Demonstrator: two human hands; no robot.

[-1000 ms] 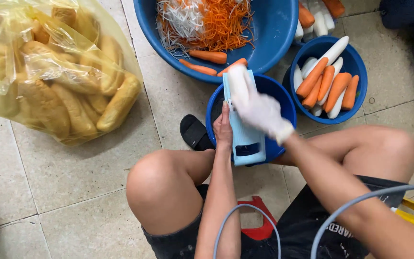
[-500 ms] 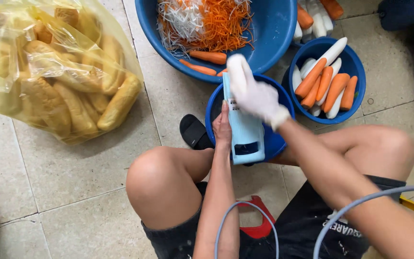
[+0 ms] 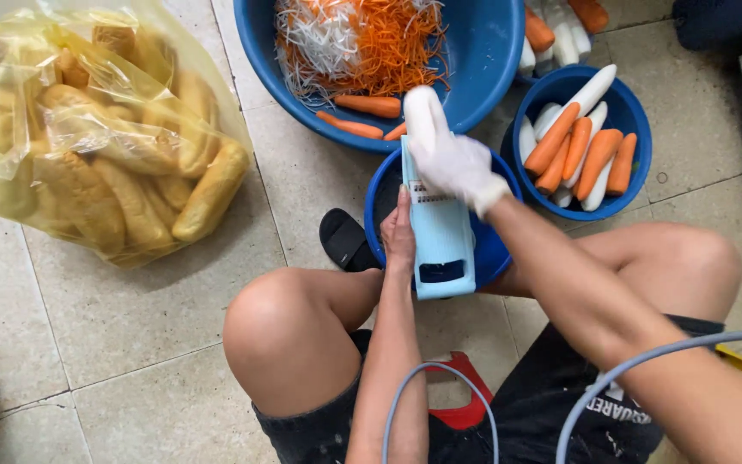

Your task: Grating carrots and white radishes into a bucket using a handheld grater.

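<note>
Fingers (image 3: 403,225) along slicer (image 3: 441,236) edge

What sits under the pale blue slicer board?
The slicer lies across a small blue bowl, steadied by the left hand. The bowl's contents are hidden beneath the board and the gloved right hand.

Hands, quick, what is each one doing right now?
Left hand: bare, fingers against the left edge of the pale blue slicer, steadying it.
Right hand: in a white glove, closed on a white radish, pressing it on the slicer.
</note>
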